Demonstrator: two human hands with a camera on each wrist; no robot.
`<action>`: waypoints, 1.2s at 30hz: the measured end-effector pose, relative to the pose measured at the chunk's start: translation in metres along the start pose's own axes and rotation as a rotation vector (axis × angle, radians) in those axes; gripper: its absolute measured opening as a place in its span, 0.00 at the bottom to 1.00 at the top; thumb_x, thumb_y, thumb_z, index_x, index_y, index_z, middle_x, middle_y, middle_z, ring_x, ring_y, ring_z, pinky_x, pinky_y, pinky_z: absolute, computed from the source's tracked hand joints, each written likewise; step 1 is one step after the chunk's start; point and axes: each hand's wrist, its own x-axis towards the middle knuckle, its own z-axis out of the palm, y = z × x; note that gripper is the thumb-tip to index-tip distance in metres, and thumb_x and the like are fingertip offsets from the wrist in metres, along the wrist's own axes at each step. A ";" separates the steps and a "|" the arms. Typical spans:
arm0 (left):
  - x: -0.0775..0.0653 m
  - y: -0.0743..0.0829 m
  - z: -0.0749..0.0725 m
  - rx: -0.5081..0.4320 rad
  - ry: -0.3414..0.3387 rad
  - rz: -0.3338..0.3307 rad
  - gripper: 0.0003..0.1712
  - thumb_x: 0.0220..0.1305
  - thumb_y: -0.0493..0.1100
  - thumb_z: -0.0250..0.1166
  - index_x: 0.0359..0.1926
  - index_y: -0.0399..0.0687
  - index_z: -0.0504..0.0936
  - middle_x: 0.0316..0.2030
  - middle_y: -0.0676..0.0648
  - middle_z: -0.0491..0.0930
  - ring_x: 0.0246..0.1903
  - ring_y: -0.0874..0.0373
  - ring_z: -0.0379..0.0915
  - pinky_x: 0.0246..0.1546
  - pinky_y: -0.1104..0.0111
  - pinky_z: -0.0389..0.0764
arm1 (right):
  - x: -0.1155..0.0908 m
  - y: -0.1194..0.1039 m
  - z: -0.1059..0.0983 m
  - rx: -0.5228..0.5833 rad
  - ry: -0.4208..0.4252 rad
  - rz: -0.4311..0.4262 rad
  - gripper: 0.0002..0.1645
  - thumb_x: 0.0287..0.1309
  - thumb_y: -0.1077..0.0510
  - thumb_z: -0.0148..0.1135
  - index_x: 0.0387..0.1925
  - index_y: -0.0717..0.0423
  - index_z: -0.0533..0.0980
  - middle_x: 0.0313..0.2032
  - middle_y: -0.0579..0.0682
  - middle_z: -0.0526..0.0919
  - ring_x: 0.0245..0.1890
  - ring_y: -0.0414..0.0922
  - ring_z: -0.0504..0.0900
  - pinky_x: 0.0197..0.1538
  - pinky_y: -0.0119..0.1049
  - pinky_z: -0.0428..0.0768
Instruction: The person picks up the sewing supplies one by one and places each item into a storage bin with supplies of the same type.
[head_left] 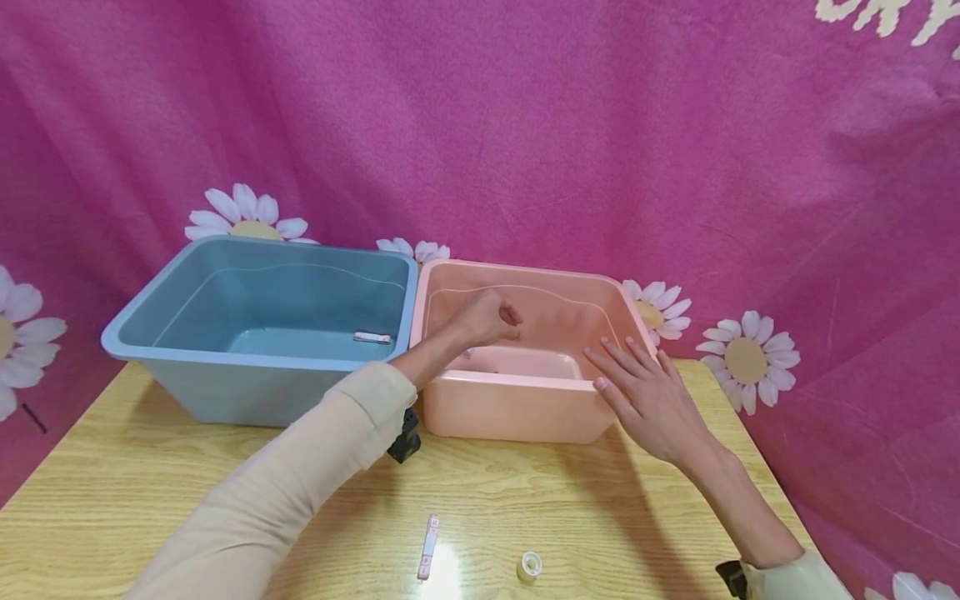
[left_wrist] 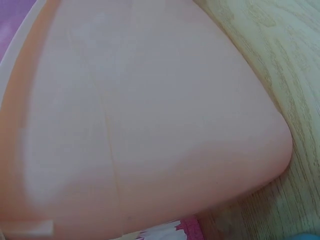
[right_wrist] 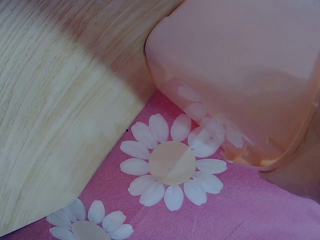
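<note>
My left hand point(head_left: 491, 318) hangs inside the pink bin point(head_left: 517, 404), above its floor, with the fingers bent and nothing visible between fingertips and thumb. A small pale thing point(head_left: 468, 353) shows just below that wrist, partly hidden. My right hand point(head_left: 652, 404) lies with straight, spread fingers over the pink bin's right front corner. The right wrist view catches part of that hand point(right_wrist: 300, 172) against the bin's rim. A pink-and-white strip with printed marks, like a folded measuring tape point(head_left: 428, 547), lies on the table near a small whitish ring-shaped roll point(head_left: 529, 567).
A blue-grey bin point(head_left: 247, 387) stands left of the pink one, rims nearly touching; a similar pink-and-white strip point(head_left: 372, 337) lies inside it. Both bins rest on a wooden table point(head_left: 150, 492). Behind hangs a magenta cloth point(head_left: 525, 142) with white daisies.
</note>
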 end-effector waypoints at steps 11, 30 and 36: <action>-0.002 0.001 -0.002 -0.099 -0.005 0.024 0.16 0.62 0.35 0.70 0.49 0.31 0.84 0.45 0.39 0.85 0.48 0.50 0.82 0.50 0.70 0.78 | 0.000 0.000 0.001 0.001 0.006 -0.007 0.28 0.77 0.45 0.44 0.72 0.46 0.67 0.72 0.52 0.64 0.74 0.60 0.53 0.69 0.67 0.47; -0.011 0.010 0.000 -0.231 -0.021 0.080 0.14 0.61 0.32 0.70 0.48 0.32 0.83 0.43 0.38 0.85 0.46 0.50 0.82 0.46 0.71 0.80 | 0.000 0.000 0.000 -0.004 0.007 0.000 0.28 0.76 0.45 0.45 0.72 0.47 0.67 0.71 0.53 0.66 0.73 0.61 0.55 0.69 0.67 0.48; -0.017 0.017 -0.001 -0.269 -0.027 0.114 0.14 0.61 0.30 0.69 0.49 0.31 0.83 0.44 0.37 0.85 0.45 0.49 0.82 0.46 0.71 0.80 | 0.000 0.000 -0.001 -0.004 0.008 0.000 0.28 0.77 0.45 0.45 0.72 0.47 0.67 0.71 0.53 0.65 0.73 0.61 0.55 0.69 0.67 0.48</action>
